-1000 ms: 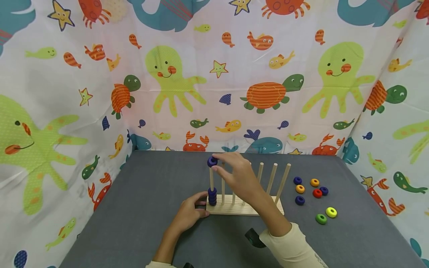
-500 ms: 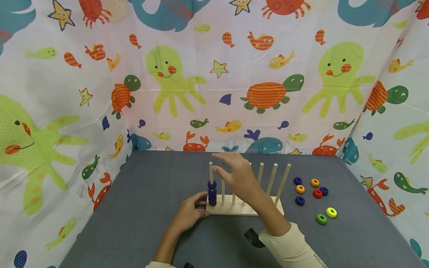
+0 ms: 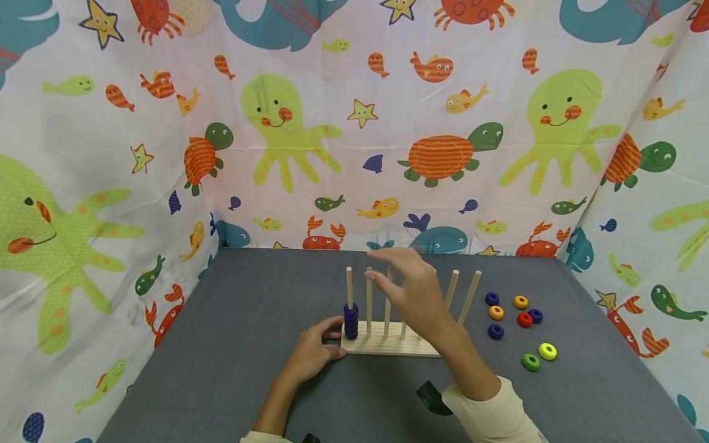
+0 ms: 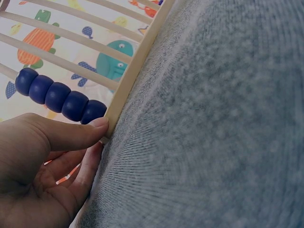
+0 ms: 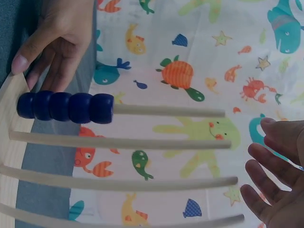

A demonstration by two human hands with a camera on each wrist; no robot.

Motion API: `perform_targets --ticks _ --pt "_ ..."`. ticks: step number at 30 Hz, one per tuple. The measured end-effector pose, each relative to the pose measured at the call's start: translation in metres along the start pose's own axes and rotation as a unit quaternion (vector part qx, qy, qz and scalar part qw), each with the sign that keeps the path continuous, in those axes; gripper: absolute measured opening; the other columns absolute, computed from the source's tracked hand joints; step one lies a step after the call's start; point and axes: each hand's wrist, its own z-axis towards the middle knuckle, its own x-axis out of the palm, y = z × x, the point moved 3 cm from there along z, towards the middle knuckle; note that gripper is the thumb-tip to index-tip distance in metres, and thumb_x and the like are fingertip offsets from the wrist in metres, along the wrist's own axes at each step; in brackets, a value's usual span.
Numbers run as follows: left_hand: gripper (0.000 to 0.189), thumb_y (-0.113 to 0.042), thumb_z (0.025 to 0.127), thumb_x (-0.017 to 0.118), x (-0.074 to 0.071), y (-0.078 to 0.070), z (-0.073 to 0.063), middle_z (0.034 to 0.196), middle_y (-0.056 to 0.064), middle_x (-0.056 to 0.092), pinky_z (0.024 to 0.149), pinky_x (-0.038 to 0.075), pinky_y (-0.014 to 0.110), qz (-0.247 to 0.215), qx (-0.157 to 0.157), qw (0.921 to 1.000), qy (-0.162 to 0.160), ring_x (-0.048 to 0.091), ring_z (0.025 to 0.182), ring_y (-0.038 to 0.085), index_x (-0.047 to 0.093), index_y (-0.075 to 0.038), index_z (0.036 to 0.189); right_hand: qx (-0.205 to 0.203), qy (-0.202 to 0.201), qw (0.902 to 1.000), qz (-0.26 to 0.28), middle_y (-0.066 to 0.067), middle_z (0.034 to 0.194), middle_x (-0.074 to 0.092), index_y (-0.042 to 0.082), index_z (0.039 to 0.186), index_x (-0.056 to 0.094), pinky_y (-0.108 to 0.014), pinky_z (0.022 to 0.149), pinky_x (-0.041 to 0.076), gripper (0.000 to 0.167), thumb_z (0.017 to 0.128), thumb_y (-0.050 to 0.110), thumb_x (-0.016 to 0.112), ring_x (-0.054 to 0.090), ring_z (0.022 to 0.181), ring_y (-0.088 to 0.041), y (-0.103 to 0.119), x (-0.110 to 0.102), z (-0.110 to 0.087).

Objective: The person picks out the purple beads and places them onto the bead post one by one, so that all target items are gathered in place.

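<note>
A wooden peg stand [image 3: 382, 346] with several upright pegs stands on the grey table. Its leftmost peg carries a stack of several dark blue beads [image 3: 351, 322], seated down at the base and touching one another in the right wrist view. My left hand [image 3: 311, 352] grips the stand's left end; the left wrist view shows the thumb [image 4: 97, 124] on the base's front edge, the other fingers behind it. My right hand [image 3: 412, 292] hovers by the tops of the middle pegs, holding nothing, thumb and fingers apart, its fingers relaxed in the right wrist view.
Right of the stand lie loose beads: three blue ones, such as this blue bead [image 3: 495, 331], two orange with one orange bead [image 3: 520, 301] at the back, a red bead [image 3: 524, 319], a yellow bead [image 3: 548, 351] and a green bead [image 3: 530, 362]. A sea-animal cloth [image 3: 310, 209] surrounds the table.
My right hand let go of a blue bead at the leftmost peg's top; the bead slid down onto the stack. The right hand then moved right. My left hand stayed put.
</note>
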Motion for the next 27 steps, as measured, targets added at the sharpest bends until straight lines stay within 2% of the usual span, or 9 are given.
perform_targets --ticks 4,7,11,13,15,19,23,27 --pt "0.066 -0.002 0.088 0.08 0.0 0.001 0.0 0.142 0.018 0.066 0.098 0.058 0.05 -0.003 0.0 1.0 0.0 0.068 0.124 0.034 0.058 -0.007 0.15 0.001 -0.028 0.9996 -0.002 -0.006 0.127 0.075 0.01 0.128 0.076 -0.051 0.104 0.054 0.036 0.092 0.012 0.083 0.066 0.123 -0.025 -0.002 -0.013 -0.007" --pt "0.066 -0.003 0.088 0.08 0.0 0.002 0.0 0.143 0.017 0.065 0.099 0.057 0.051 -0.002 0.001 1.0 -0.001 0.068 0.124 0.033 0.058 -0.008 0.151 0.003 -0.051 0.9987 -0.003 -0.006 0.126 0.076 0.009 0.127 0.076 -0.048 0.111 0.051 0.037 0.091 0.009 0.084 0.066 0.123 -0.026 -0.004 -0.024 -0.013" --pt "0.066 -0.004 0.088 0.08 0.0 0.003 0.001 0.144 0.015 0.065 0.1 0.056 0.053 0.003 0.003 1.0 -0.002 0.067 0.125 0.032 0.059 -0.009 0.15 0.016 -0.075 0.9971 -0.004 -0.007 0.125 0.076 0.008 0.125 0.077 -0.026 0.113 0.045 0.037 0.089 0.005 0.085 0.067 0.121 -0.026 -0.008 -0.038 -0.021" --pt "0.066 -0.004 0.088 0.08 0.0 0.004 0.001 0.144 0.015 0.065 0.1 0.056 0.053 0.005 0.003 1.0 -0.002 0.067 0.125 0.032 0.059 -0.009 0.15 0.023 -0.084 0.9962 -0.005 -0.008 0.124 0.076 0.007 0.124 0.077 -0.016 0.105 0.045 0.037 0.088 0.003 0.085 0.067 0.116 -0.026 -0.009 -0.046 -0.026" --pt "0.066 -0.004 0.088 0.08 0.0 0.004 0.001 0.145 0.015 0.065 0.1 0.056 0.053 0.008 0.003 1.0 -0.003 0.067 0.125 0.032 0.059 -0.009 0.15 0.031 -0.094 0.995 -0.011 -0.009 0.122 0.076 0.006 0.124 0.078 -0.011 0.098 0.044 0.037 0.088 0.002 0.084 0.067 0.111 -0.025 -0.012 -0.053 -0.03" --pt "0.066 -0.003 0.088 0.081 0.0 0.004 0.001 0.145 0.016 0.064 0.1 0.056 0.053 0.009 0.002 1.0 -0.002 0.067 0.125 0.033 0.059 -0.009 0.15 0.044 -0.115 0.9922 -0.022 -0.009 0.12 0.076 0.005 0.122 0.078 -0.01 0.095 0.046 0.036 0.087 -0.001 0.084 0.066 0.105 -0.021 -0.019 -0.065 -0.039" --pt "0.066 -0.004 0.088 0.081 0.0 0.005 0.001 0.145 0.016 0.064 0.099 0.057 0.052 0.004 -0.002 1.0 0.002 0.067 0.125 0.034 0.058 -0.009 0.151 0.052 -0.136 0.9892 -0.019 -0.008 0.12 0.077 0.007 0.122 0.079 -0.012 0.094 0.047 0.036 0.087 -0.002 0.083 0.065 0.104 -0.011 -0.028 -0.077 -0.047" --pt "0.067 -0.004 0.088 0.081 0.0 0.005 0.0 0.143 0.016 0.065 0.098 0.057 0.052 0.002 -0.006 1.0 0.004 0.067 0.125 0.034 0.058 -0.01 0.151 0.072 -0.148 0.986 -0.027 -0.007 0.12 0.077 0.009 0.122 0.079 -0.008 0.092 0.048 0.034 0.09 0.0 0.082 0.065 0.104 -0.002 -0.037 -0.089 -0.054"
